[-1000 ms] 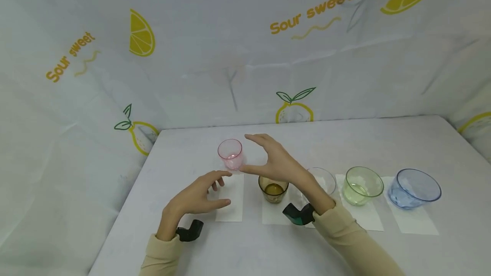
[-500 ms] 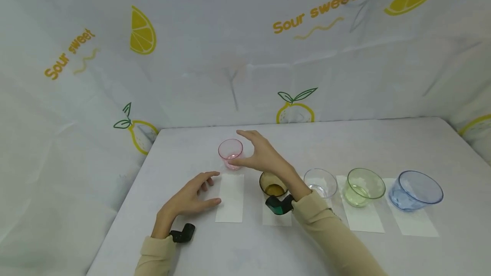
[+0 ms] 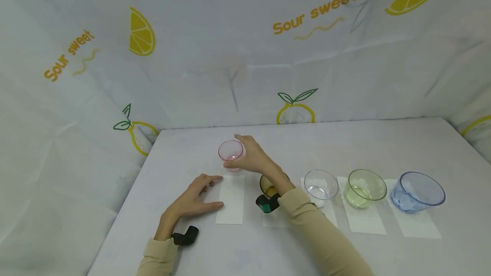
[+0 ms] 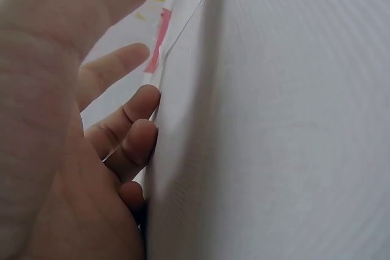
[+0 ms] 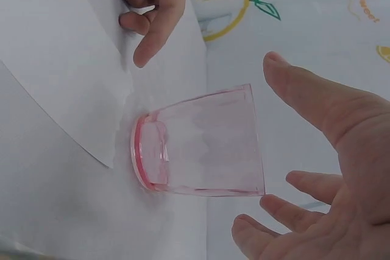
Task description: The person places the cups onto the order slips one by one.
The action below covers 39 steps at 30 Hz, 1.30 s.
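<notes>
A clear pink glass [image 3: 231,151] stands upright on the table behind a white paper strip [image 3: 231,208]. My right hand [image 3: 251,156] is at its right side, thumb in front and fingers behind. In the right wrist view, the pink glass [image 5: 207,144] stands before the spread thumb and fingers of the right hand [image 5: 341,168]; a fingertip is close to the rim, and contact cannot be told. My left hand [image 3: 192,199] is low over the table at the strip's left edge, holding nothing. Its loosely bent fingers [image 4: 137,105] show against the white surface in the left wrist view.
Right of the strip stand an amber glass [image 3: 267,185], partly hidden by the right wrist, a colourless glass [image 3: 320,186], a green glass [image 3: 362,188] and a blue glass [image 3: 414,193], with paper strips near them. A white printed curtain [image 3: 215,54] hangs behind the table.
My right hand has moved left to the pink glass, its thumb now in front of it. My left hand shifted slightly left, then back a little. The glasses have stayed put.
</notes>
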Motion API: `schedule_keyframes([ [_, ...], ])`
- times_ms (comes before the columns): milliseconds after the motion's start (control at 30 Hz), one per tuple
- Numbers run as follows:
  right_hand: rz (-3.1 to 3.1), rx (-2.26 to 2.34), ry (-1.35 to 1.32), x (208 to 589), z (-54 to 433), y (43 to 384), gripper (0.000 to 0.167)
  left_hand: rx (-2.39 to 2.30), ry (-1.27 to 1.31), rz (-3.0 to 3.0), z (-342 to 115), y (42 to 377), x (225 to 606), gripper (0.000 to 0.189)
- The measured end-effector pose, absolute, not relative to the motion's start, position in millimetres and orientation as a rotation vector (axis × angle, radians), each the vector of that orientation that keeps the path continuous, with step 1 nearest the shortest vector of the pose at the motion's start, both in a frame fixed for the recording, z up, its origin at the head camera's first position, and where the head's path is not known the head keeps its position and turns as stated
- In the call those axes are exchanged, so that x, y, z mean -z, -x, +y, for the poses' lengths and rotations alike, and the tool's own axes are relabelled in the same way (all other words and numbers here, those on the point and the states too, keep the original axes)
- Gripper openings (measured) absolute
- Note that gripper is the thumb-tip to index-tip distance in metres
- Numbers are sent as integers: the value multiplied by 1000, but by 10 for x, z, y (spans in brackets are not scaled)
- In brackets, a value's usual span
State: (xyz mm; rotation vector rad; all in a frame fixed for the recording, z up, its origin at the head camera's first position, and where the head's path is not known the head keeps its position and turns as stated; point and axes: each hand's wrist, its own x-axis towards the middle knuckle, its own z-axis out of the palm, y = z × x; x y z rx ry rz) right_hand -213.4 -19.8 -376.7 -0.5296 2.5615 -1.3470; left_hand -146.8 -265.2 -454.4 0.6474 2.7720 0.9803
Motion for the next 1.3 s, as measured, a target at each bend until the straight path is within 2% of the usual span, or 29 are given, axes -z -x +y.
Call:
schedule_keyframes([
  [367, 2555, 1366, 482, 3833, -274, 2090, 92, -914, -617, 2763, -2636, 1459, 4541, 77],
  [667, 2656, 1388, 506, 3847, -298, 2097, 80, -875, -632, 2768, -2628, 1454, 4515, 78],
  [967, 2646, 1422, 405, 3841, -309, 2078, 82, -853, -619, 2768, -2634, 1455, 4522, 78],
  [1300, 2634, 1457, 437, 3780, -296, 2052, 79, -850, -612, 2759, -2629, 1454, 4512, 79],
])
